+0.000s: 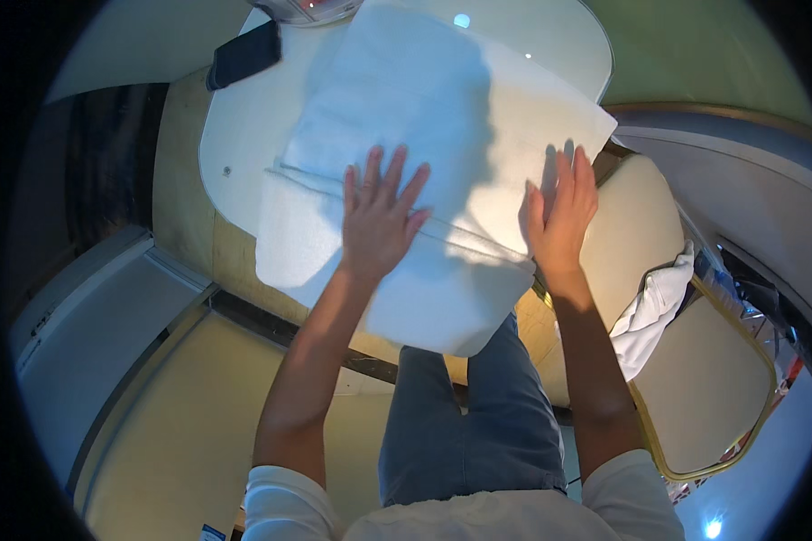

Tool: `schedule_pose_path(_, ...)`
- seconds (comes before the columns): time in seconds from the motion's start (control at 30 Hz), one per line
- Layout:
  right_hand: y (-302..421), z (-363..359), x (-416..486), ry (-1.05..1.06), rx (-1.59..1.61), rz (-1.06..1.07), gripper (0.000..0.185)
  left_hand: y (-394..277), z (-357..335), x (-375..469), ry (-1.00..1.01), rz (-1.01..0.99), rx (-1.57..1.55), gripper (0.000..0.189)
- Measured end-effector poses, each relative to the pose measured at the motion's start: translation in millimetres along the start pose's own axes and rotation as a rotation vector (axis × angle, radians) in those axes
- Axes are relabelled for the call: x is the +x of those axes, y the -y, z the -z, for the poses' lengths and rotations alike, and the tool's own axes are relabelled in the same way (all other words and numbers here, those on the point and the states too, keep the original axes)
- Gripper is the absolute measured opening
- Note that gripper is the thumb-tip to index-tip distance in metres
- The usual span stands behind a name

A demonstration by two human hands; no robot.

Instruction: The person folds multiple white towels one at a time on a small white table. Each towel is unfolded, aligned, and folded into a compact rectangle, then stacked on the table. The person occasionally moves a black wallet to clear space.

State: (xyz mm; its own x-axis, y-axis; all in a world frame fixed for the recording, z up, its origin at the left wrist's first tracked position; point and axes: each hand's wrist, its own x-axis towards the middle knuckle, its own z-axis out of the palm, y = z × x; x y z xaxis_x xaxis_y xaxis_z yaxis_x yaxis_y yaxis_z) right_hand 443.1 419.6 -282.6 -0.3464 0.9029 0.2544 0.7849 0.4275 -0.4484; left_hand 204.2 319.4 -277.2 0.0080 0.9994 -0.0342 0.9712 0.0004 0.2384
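A white folded cloth, perhaps a towel (392, 101), covers much of the white table (243, 142) and hangs over its near edge. Two hemmed edges run across it, lying close together. On these edges rests my left hand (382, 216), palm down with the fingers spread. My right hand (563, 209) is at the cloth's right side, its fingers straight and the thumb apart, over or lightly on the fabric. Neither hand grips anything. My head's shadow falls on the middle of the cloth.
A dark phone or wallet (247, 55) lies at the table's far left edge, near a clear container (308, 10). To the right stands a cream padded chair (636, 203) with a white cloth (653, 311) draped on it. Another gold-rimmed chair (707, 385) is nearer me.
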Motion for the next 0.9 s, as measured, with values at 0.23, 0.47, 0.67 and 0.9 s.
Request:
schedule_pose_path(0.23, -51.7, -10.4, 94.5, 0.114, -0.193, -0.054, 0.07, 26.9, -5.4, 90.3, -0.211, 0.096, 0.119, 0.05)
schedule_pose_path(0.47, -67.0, 5.6, 141.2, 0.41, -0.135, -0.085, 0.064, 73.0, 21.2, 165.7, -0.203, 0.612, -0.02, 0.073)
schedule_pose_path(0.67, -51.4, 23.2, 145.2, 0.519, -0.019, -0.099, 0.039, 93.1, 40.3, 159.4, -0.152, 0.594, -0.969, 0.04)
schedule_pose_path(0.9, 22.3, 120.3, 98.2, 0.533, 0.243, -0.121, 0.031, 91.8, 121.7, 78.4, -0.136, 0.608, -1.035, 0.038)
